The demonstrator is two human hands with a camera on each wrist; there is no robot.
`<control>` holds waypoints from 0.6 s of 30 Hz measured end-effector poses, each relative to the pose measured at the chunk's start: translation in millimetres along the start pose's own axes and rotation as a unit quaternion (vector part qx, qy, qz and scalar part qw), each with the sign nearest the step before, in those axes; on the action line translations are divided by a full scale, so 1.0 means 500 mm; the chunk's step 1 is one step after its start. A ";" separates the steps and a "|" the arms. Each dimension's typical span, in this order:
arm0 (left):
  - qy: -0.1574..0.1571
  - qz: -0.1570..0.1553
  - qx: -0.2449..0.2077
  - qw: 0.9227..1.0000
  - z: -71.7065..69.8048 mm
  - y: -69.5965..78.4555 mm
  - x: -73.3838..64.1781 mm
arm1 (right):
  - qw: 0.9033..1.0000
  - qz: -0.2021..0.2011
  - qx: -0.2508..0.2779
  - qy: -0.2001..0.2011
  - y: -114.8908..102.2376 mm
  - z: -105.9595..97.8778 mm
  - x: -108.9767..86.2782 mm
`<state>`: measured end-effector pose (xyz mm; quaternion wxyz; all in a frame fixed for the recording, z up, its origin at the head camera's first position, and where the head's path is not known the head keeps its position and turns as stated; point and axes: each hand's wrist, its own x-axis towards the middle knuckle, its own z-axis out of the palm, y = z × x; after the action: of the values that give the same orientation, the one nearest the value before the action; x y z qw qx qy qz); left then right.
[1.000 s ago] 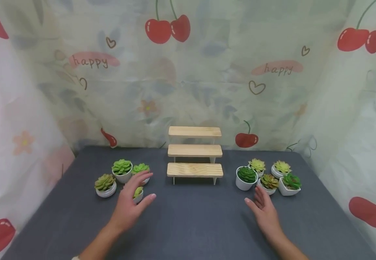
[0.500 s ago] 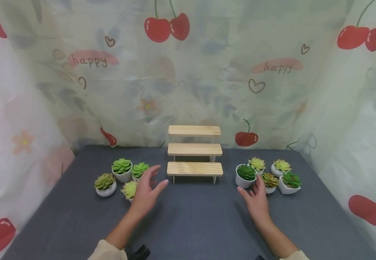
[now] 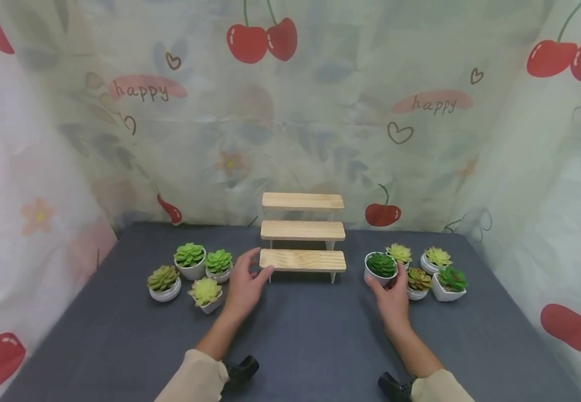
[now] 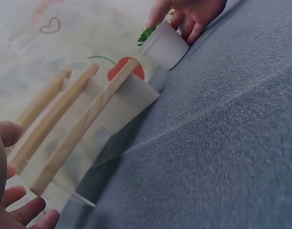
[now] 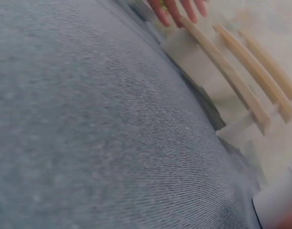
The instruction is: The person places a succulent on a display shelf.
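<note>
My left hand is at the left end of the lowest board of a three-tier wooden display stand. Its fingers are loosely bent beside the board end; whether they touch it I cannot tell. On the right, my right hand has thumb and fingers around a white pot with a dark green succulent. The left wrist view shows the same white pot, slightly tilted, between thumb and fingers. In the right wrist view, only part of the pot appears at the lower right.
Several potted succulents stand at the left of the dark tabletop. More succulents cluster right of my right hand. A cherry-print curtain closes off the back and sides.
My left hand has moved right from the left-hand succulents to the stand's end. My right hand has shifted slightly left and closed around the dark green succulent's pot.
</note>
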<state>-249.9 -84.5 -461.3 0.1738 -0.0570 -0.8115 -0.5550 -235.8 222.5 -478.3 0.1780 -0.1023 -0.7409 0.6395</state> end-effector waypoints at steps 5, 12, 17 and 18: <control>0.020 -0.025 -0.004 0.999 0.022 -0.017 0.008 | 0.999 0.011 -0.033 -0.003 0.000 0.002 0.009; 0.031 -0.082 -0.004 0.996 0.034 -0.036 0.023 | 0.997 0.004 -0.082 0.006 0.004 0.005 0.020; 0.024 -0.103 -0.011 0.994 0.040 -0.034 0.035 | 0.995 -0.002 -0.096 0.014 0.007 0.008 0.032; 0.023 -0.103 -0.015 0.994 0.040 -0.034 0.037 | 0.995 -0.003 -0.099 0.014 0.008 0.010 0.035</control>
<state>-276.7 -74.3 -476.5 0.1336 0.0369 -0.8005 -0.5831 -254.0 225.4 -480.4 0.1795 -0.1257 -0.7982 0.5612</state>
